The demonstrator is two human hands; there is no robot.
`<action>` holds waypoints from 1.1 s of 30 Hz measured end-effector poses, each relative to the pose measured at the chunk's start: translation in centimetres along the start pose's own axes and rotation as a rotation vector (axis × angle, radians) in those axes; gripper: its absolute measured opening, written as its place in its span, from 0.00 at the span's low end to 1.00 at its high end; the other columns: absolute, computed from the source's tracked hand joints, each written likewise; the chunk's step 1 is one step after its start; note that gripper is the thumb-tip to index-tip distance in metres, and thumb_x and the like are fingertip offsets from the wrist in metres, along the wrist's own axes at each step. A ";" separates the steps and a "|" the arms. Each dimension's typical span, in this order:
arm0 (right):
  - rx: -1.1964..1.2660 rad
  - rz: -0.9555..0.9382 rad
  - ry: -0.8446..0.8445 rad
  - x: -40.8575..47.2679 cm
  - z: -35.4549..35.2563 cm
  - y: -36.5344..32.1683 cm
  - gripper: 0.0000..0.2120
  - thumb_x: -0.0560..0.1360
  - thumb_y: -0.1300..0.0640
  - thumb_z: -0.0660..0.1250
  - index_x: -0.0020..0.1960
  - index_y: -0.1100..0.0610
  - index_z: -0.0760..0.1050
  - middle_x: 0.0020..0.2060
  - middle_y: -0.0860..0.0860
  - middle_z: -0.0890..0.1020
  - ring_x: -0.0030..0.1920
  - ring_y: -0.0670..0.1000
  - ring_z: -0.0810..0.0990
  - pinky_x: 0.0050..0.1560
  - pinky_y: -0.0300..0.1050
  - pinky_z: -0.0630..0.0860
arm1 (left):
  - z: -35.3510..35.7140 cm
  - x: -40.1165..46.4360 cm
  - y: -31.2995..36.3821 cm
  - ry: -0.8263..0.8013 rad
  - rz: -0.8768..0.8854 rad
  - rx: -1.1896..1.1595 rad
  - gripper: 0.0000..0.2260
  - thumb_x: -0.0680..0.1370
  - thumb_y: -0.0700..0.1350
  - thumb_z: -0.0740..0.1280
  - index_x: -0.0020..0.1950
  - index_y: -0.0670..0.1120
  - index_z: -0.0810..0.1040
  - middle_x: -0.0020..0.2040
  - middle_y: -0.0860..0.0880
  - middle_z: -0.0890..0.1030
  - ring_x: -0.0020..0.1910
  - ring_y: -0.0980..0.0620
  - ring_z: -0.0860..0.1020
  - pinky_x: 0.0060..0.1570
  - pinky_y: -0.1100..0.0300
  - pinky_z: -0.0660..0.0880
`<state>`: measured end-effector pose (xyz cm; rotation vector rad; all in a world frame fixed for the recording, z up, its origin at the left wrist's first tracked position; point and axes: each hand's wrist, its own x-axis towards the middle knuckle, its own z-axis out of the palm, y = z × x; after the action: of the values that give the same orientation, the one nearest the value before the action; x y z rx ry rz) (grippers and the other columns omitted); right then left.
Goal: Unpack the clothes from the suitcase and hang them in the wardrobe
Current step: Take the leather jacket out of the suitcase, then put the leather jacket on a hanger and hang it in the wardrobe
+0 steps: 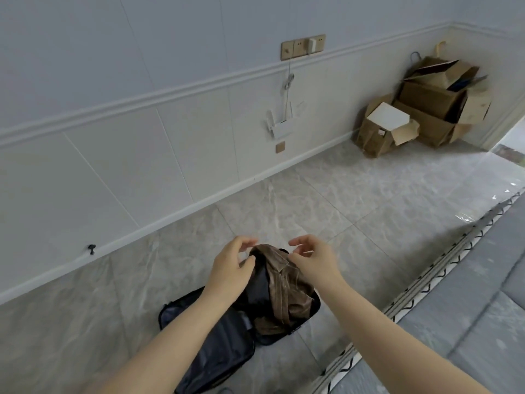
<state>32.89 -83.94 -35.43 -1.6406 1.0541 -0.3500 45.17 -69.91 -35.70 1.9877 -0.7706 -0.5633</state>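
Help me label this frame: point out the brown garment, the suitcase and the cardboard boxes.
brown garment point(284, 282), head view, on its bunched folds.
suitcase point(216, 345), head view, on the open lid's dark lining.
cardboard boxes point(426, 98), head view, on a box side.

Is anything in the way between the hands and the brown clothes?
No. The left hand and right hand are right at the top of the brown garment, which rises out of the open suitcase. Nothing visible sits between them. The wardrobe is not in view.
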 end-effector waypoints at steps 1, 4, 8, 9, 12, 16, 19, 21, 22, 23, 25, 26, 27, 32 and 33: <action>-0.005 0.002 0.002 0.2 0.2 0.0 0.10 0.70 0.64 0.71 0.46 0.51 0.79 0.35 0.50 0.81 0.36 0.50 0.80 0.41 0.51 0.80 | -0.2 0.4 -0.1 0.001 0.004 0.001 0.15 0.78 0.37 0.64 0.61 0.52 0.77 0.59 0.58 0.78 0.61 0.62 0.74 0.60 0.67 0.71; -0.019 0.022 0.000 1.3 1.9 -0.4 0.09 0.71 0.64 0.70 0.47 0.51 0.79 0.35 0.50 0.81 0.36 0.51 0.80 0.38 0.49 0.77 | -1.5 2.0 -1.2 -0.010 0.000 0.004 0.14 0.78 0.38 0.64 0.61 0.52 0.77 0.59 0.58 0.78 0.62 0.62 0.74 0.65 0.60 0.72; -0.009 0.035 0.033 2.7 3.8 -2.1 0.09 0.71 0.63 0.70 0.47 0.50 0.78 0.38 0.51 0.81 0.38 0.55 0.82 0.42 0.52 0.80 | -4.1 4.6 -1.7 -0.031 0.036 0.017 0.14 0.78 0.38 0.65 0.61 0.52 0.76 0.60 0.58 0.78 0.62 0.61 0.74 0.67 0.56 0.71; -0.009 0.036 0.040 3.1 4.0 -2.6 0.09 0.71 0.63 0.70 0.47 0.50 0.78 0.38 0.51 0.80 0.38 0.54 0.82 0.40 0.50 0.80 | -4.7 5.4 -1.7 -0.031 0.060 0.033 0.14 0.78 0.38 0.65 0.61 0.53 0.76 0.60 0.58 0.78 0.62 0.61 0.74 0.67 0.55 0.71; 0.006 0.016 0.056 3.9 4.8 -4.3 0.09 0.72 0.65 0.69 0.48 0.52 0.78 0.37 0.51 0.78 0.34 0.49 0.77 0.35 0.42 0.75 | -6.6 7.1 -1.1 -0.037 0.123 0.070 0.14 0.79 0.39 0.64 0.62 0.53 0.75 0.61 0.58 0.77 0.63 0.60 0.73 0.68 0.55 0.70; 0.019 0.066 0.066 5.9 6.0 -4.0 0.08 0.73 0.61 0.72 0.51 0.54 0.78 0.39 0.51 0.78 0.35 0.49 0.78 0.38 0.42 0.76 | -7.7 9.3 -2.1 -0.084 0.163 0.137 0.14 0.79 0.40 0.64 0.64 0.49 0.74 0.63 0.53 0.77 0.63 0.57 0.73 0.64 0.63 0.67; 0.025 0.103 0.048 9.2 7.5 -3.0 0.11 0.71 0.58 0.75 0.52 0.54 0.77 0.42 0.52 0.81 0.40 0.50 0.80 0.44 0.46 0.79 | -6.9 12.5 -4.0 -0.099 0.173 0.244 0.15 0.78 0.41 0.65 0.65 0.46 0.73 0.62 0.51 0.77 0.61 0.55 0.74 0.59 0.65 0.66; 0.005 0.144 0.022 11.4 9.4 -1.2 0.13 0.70 0.57 0.76 0.53 0.54 0.77 0.43 0.53 0.81 0.40 0.50 0.80 0.43 0.47 0.79 | -5.6 14.2 -7.0 -0.128 0.122 0.267 0.17 0.78 0.42 0.66 0.67 0.47 0.72 0.62 0.50 0.77 0.60 0.55 0.73 0.58 0.64 0.66; -0.008 0.169 0.024 12.4 9.7 -0.2 0.13 0.70 0.57 0.75 0.53 0.54 0.77 0.43 0.53 0.81 0.40 0.51 0.79 0.42 0.47 0.78 | -4.6 14.8 -8.5 -0.149 0.097 0.270 0.18 0.77 0.42 0.66 0.67 0.47 0.71 0.62 0.50 0.76 0.60 0.55 0.73 0.58 0.63 0.67; -0.011 0.189 0.019 13.7 10.3 0.8 0.13 0.70 0.57 0.75 0.53 0.54 0.77 0.44 0.53 0.81 0.40 0.51 0.79 0.41 0.46 0.78 | -3.8 15.9 -10.1 -0.171 0.088 0.299 0.19 0.77 0.42 0.66 0.68 0.47 0.71 0.62 0.50 0.76 0.60 0.54 0.73 0.60 0.61 0.68; -0.034 0.236 0.026 15.5 11.1 3.1 0.12 0.72 0.58 0.74 0.54 0.55 0.77 0.44 0.51 0.81 0.39 0.49 0.79 0.37 0.42 0.76 | -2.6 17.3 -13.1 -0.200 0.075 0.334 0.19 0.77 0.42 0.67 0.68 0.47 0.71 0.63 0.49 0.76 0.62 0.51 0.74 0.63 0.56 0.71; -0.055 0.247 0.055 16.1 11.3 4.4 0.11 0.72 0.59 0.72 0.54 0.54 0.78 0.43 0.49 0.80 0.38 0.47 0.78 0.35 0.39 0.73 | -2.0 17.9 -14.4 -0.218 0.076 0.350 0.19 0.77 0.42 0.66 0.68 0.47 0.71 0.63 0.49 0.76 0.62 0.51 0.74 0.64 0.53 0.72; -0.083 0.244 0.090 16.7 11.4 5.5 0.10 0.73 0.59 0.71 0.53 0.54 0.78 0.41 0.47 0.80 0.37 0.46 0.77 0.34 0.39 0.72 | -1.4 18.5 -15.5 -0.223 0.083 0.366 0.19 0.77 0.42 0.66 0.68 0.47 0.71 0.63 0.49 0.76 0.62 0.50 0.74 0.63 0.53 0.72; -0.211 0.261 0.103 19.9 13.0 11.2 0.07 0.73 0.62 0.67 0.48 0.52 0.81 0.41 0.47 0.82 0.38 0.47 0.79 0.35 0.38 0.76 | 1.7 20.9 -20.0 -0.215 0.016 0.349 0.17 0.77 0.41 0.65 0.66 0.49 0.72 0.62 0.51 0.76 0.61 0.53 0.74 0.61 0.53 0.73; -0.225 0.278 0.086 21.3 13.8 12.8 0.08 0.74 0.61 0.67 0.49 0.52 0.81 0.42 0.47 0.82 0.38 0.46 0.79 0.35 0.37 0.76 | 2.8 21.9 -21.5 -0.223 -0.007 0.331 0.17 0.77 0.41 0.65 0.66 0.49 0.72 0.62 0.52 0.76 0.61 0.53 0.74 0.61 0.54 0.73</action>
<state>48.57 -91.94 -57.80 -1.6584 1.4089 -0.1210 65.13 -78.49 -57.61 2.2537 -1.0492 -0.7060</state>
